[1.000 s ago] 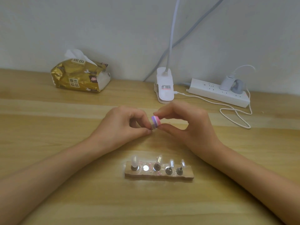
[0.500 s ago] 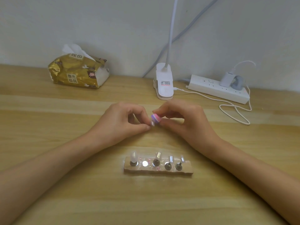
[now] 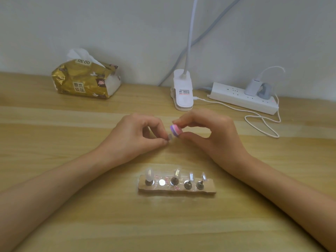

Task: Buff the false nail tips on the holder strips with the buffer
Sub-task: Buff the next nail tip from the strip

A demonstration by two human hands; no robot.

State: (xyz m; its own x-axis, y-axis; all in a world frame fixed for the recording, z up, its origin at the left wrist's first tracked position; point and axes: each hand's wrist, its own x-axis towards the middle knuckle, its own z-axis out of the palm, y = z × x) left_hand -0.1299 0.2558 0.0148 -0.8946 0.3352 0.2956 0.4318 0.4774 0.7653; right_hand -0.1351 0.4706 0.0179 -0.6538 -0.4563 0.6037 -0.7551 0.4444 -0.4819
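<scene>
My left hand pinches a small clear false nail tip between thumb and forefinger above the table. My right hand holds a small pink, white and purple buffer between thumb and fingers, its end against the nail tip. In front of my hands lies the tan holder strip with several metal pegs. Clear nail tips stand on most pegs, and one bare shiny disc has no tip.
A gold tissue pack sits at the back left. A white clip lamp base stands at the back middle, a white power strip with plugs and a looping white cable at the back right. All rest on the wooden table.
Both hands have stayed close together with small shifts; the buffer has moved slightly against the nail tip. The camera view has drifted a little.
</scene>
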